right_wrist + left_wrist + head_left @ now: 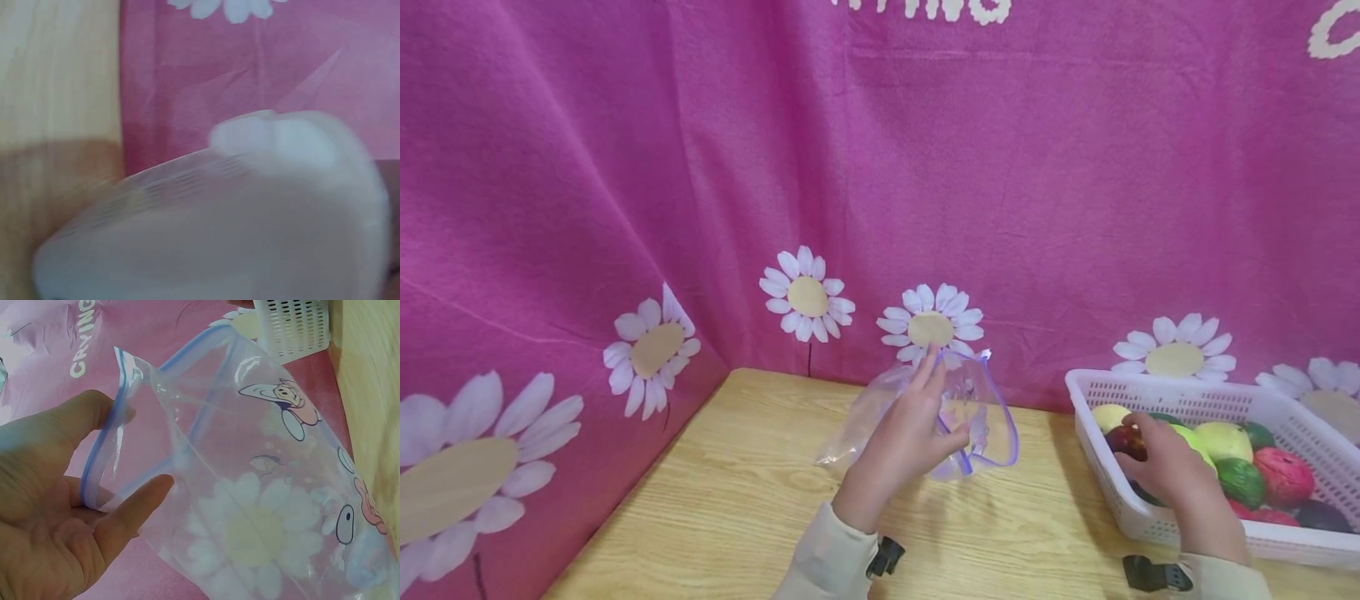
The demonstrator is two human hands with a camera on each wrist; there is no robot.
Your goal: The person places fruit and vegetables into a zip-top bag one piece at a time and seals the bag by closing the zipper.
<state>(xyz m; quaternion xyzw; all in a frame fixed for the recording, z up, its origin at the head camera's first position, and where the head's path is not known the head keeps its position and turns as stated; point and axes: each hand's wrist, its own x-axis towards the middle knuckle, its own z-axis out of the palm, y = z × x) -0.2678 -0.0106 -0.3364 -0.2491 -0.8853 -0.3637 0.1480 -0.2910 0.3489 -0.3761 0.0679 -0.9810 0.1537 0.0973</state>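
A clear zip bag (880,408) with a purple-blue edge stands on the table, its mouth spread wide toward the right. My left hand (906,425) holds the bag's rim, index finger pointing up and thumb out to the side. In the left wrist view, the zip edge (94,462) runs between the fingers, and cartoon prints show on the plastic. Over the left end of a white basket (1138,521), my right hand (1176,471) curls its fingers and thumb around a dark red fruit (1125,442). The right wrist view is blurred and hides that hold.
Several other fruits lie in the basket, among them a pale yellow one (1225,442), a green one (1240,482) and a pinkish-red one (1285,477). A pink cloth (1000,183) with daisies hangs behind the wooden table (715,492) and along its left side.
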